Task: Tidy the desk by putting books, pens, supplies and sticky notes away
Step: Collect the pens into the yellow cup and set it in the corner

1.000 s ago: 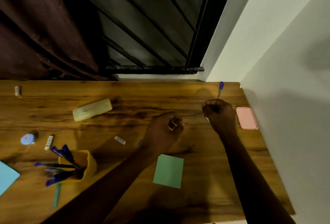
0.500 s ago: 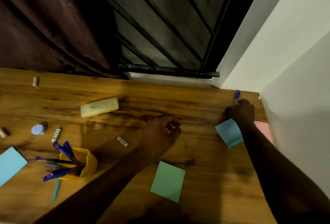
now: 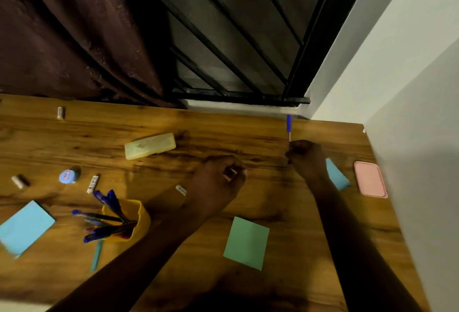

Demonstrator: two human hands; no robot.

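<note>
My right hand (image 3: 305,160) is closed around a blue pen (image 3: 288,125) whose capped end points toward the window at the desk's far edge. A blue sticky note (image 3: 336,177) lies just right of that wrist, beside a pink case (image 3: 370,178). My left hand (image 3: 218,185) is curled at mid-desk on a small pale object (image 3: 229,172) that I cannot identify. A yellow pen cup (image 3: 129,219) holds several blue pens at the left. A green sticky note (image 3: 247,242) lies between my forearms.
A pale yellow pencil case (image 3: 150,145) sits at the back. A blue note pad (image 3: 24,227), a teal pen (image 3: 96,254), a round blue item (image 3: 67,176) and small white pieces (image 3: 92,183) (image 3: 181,190) are scattered left. A wall (image 3: 409,137) bounds the desk's right edge.
My right hand, still holding the pen, has shifted left, so the blue note now shows to the right of the wrist. The left hand has stayed in place.
</note>
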